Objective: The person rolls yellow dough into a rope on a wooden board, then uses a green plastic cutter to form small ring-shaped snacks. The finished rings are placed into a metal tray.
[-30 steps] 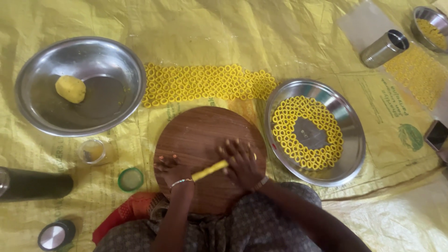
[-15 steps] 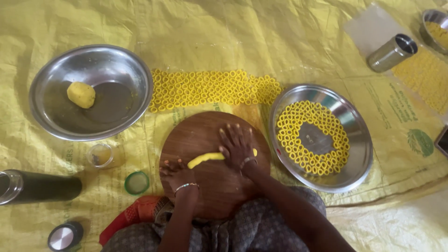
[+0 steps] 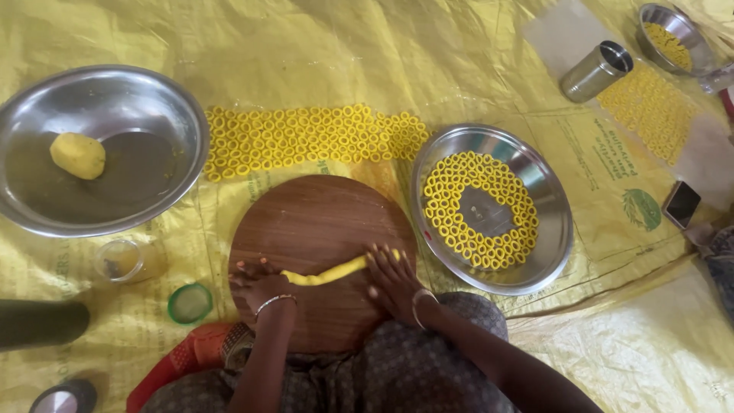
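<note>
Hands flat, left hand (image 3: 260, 281) and right hand (image 3: 391, 279) pressing yellow dough rope (image 3: 325, 273), round wooden board (image 3: 313, 222)

The yellow sheet (image 3: 535, 46) under my work is opened sacking with green print and a round green emblem (image 3: 641, 209) at my right. A dark phone (image 3: 682, 204), screen blank, lies just beside it.

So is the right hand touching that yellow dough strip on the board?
Touching. The head view shows the right hand pressed flat over one end of the dough strip on the board.
</note>
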